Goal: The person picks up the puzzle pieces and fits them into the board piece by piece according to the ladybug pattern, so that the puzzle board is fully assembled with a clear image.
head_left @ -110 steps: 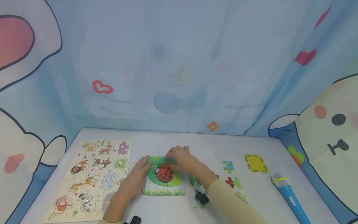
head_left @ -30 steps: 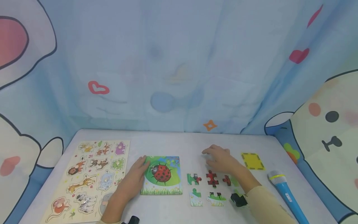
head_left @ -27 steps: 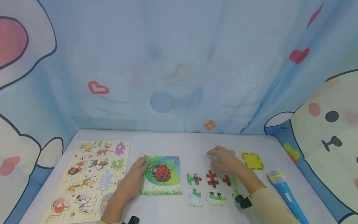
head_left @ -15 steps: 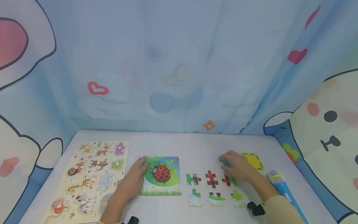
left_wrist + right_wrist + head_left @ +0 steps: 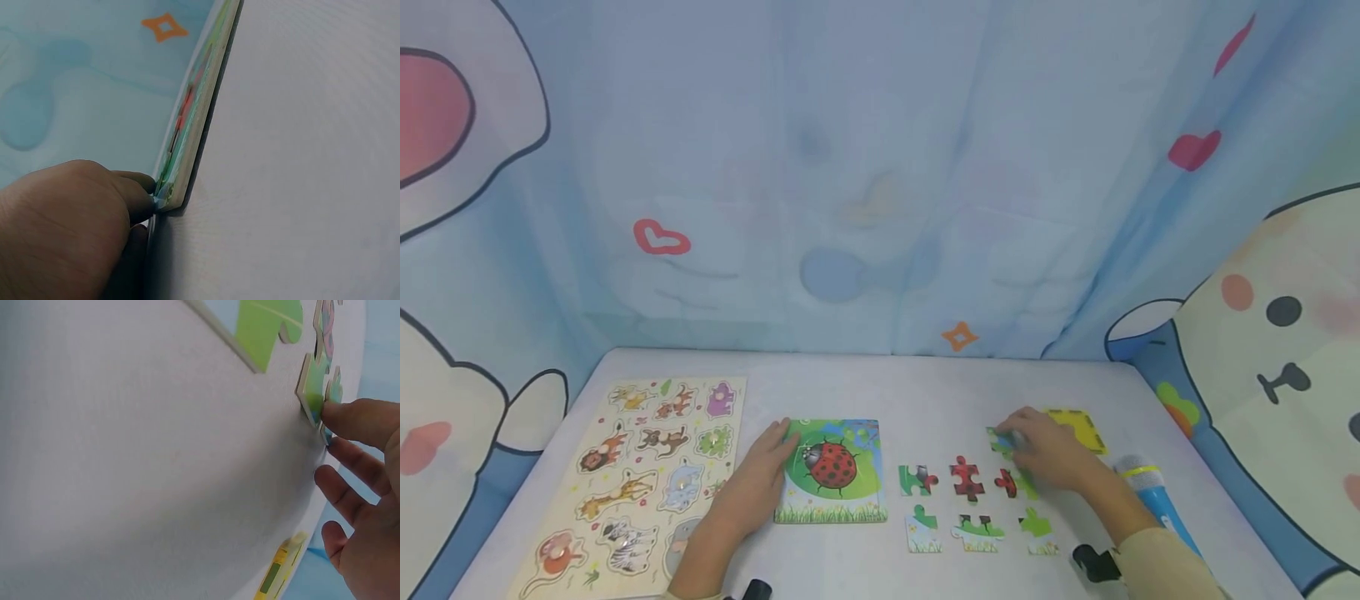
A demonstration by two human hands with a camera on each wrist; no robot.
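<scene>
A square ladybug puzzle board (image 5: 830,464) lies flat in the middle of the table in the head view. My left hand (image 5: 760,479) rests along its left edge, fingers fairly straight, fingertips touching the upper left corner. The left wrist view has thumb and fingers at the corner of the board (image 5: 194,131). Farther right, my right hand (image 5: 1045,446) pinches a blue-green puzzle piece (image 5: 997,440) between thumb and index finger, low over the table. In the right wrist view the other fingers are spread apart. Loose puzzle pieces, among them a red one (image 5: 967,479), lie in rows beside the board.
A wooden animal peg puzzle (image 5: 647,483) lies at the left. Behind the right hand is a yellow square frame (image 5: 1082,429). A blue toy microphone (image 5: 1165,504) lies at the right, partly hidden by the right arm. A printed blue curtain (image 5: 880,208) hangs behind the table.
My right hand has left the upper right part of the board, moved right above the loose pieces, and taken hold of the blue-green piece. The left hand has stayed at the board's edge.
</scene>
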